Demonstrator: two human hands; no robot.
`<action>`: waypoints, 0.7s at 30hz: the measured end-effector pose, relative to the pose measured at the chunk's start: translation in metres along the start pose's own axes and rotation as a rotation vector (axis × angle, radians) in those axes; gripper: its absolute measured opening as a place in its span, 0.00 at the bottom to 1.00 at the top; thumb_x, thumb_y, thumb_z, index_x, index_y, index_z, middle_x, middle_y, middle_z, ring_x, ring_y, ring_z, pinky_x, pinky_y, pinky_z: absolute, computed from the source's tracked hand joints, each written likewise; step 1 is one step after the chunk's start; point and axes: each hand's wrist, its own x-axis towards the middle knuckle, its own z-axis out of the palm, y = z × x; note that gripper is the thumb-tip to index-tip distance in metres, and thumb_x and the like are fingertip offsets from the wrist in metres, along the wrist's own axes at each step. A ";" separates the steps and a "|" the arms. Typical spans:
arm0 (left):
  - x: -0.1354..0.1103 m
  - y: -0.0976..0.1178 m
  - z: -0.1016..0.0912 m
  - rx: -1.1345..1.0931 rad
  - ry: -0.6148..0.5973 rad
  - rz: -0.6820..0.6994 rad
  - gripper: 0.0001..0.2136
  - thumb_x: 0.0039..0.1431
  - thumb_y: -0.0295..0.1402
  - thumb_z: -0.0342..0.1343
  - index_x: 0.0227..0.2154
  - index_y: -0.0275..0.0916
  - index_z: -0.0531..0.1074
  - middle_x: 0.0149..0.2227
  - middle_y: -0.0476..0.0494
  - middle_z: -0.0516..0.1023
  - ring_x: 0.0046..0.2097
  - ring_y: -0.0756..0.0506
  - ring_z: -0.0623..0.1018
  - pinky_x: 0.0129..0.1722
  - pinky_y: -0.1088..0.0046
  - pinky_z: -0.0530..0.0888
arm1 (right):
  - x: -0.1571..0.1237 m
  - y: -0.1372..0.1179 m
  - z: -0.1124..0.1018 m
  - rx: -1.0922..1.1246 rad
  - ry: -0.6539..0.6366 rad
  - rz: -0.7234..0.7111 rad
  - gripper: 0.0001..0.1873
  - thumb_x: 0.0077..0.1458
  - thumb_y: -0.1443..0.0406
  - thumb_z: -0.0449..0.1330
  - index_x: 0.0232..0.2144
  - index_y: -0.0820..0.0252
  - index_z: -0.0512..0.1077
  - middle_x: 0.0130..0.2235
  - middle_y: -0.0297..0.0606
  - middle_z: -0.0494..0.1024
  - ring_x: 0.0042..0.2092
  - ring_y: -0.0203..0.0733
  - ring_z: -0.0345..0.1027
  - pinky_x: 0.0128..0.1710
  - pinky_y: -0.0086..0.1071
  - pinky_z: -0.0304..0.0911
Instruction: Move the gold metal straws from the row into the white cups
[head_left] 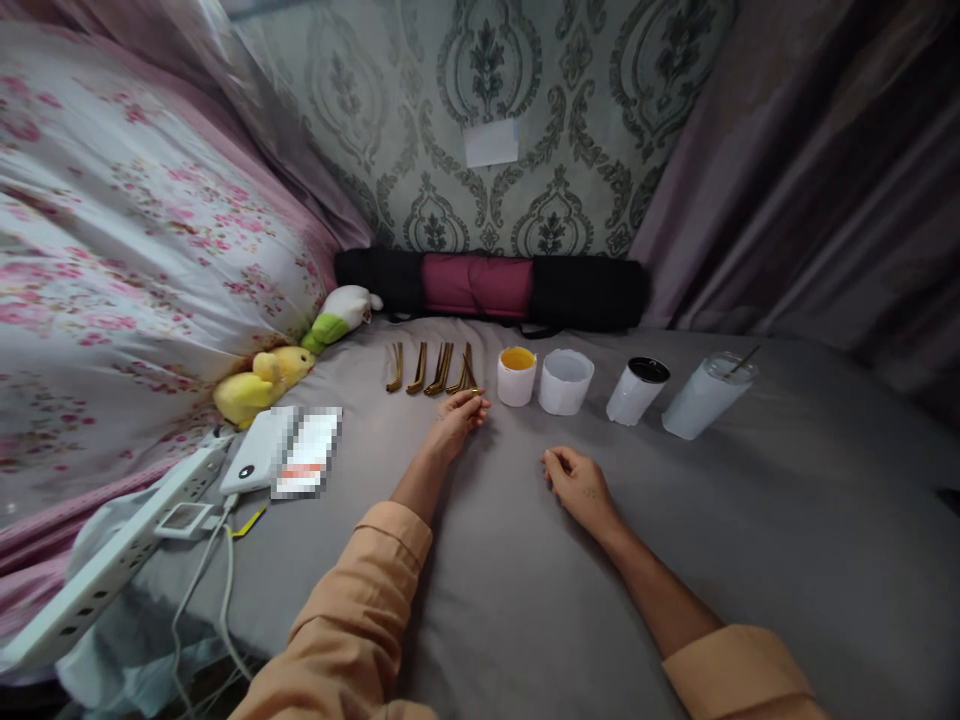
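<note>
My left hand (459,418) is closed, its thumb and fingers pinching a slim gold-coloured stick (469,372) at the right end of a row. Beside it lie several similar gold-coloured sticks (439,370) with bent lower ends, in small groups; their exact kind is unclear. Just right of that hand stands a white-wrapped cup with a yellow inside (517,385). My right hand (581,485) rests lower on the grey sheet, fingers curled, nothing visible in them. Above it is a wide white container (566,390). Further right are a white container with a dark inside (634,402) and a leaning tall jar (697,405).
A thin stick (742,360) pokes from the tall jar. A black and maroon long bag (480,287) lies along the wall. At left are plush toys (262,385), a white power bank (259,455), a power strip (120,550) and white cables (227,570).
</note>
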 end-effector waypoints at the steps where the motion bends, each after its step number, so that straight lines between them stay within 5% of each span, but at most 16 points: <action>1: -0.002 -0.001 0.001 -0.002 -0.001 -0.002 0.12 0.46 0.28 0.57 0.36 0.32 0.71 0.28 0.43 0.74 0.24 0.55 0.70 0.22 0.81 0.65 | 0.000 -0.001 0.000 -0.002 -0.001 0.000 0.17 0.52 0.55 0.47 0.27 0.61 0.69 0.22 0.35 0.71 0.21 0.33 0.61 0.21 0.25 0.54; 21: -0.067 -0.012 0.023 -0.085 -0.065 0.019 0.18 0.45 0.30 0.58 0.41 0.34 0.69 0.33 0.42 0.74 0.26 0.54 0.72 0.25 0.79 0.66 | -0.001 0.000 -0.001 0.002 -0.023 -0.026 0.18 0.51 0.55 0.48 0.28 0.63 0.70 0.21 0.36 0.71 0.21 0.33 0.62 0.19 0.25 0.54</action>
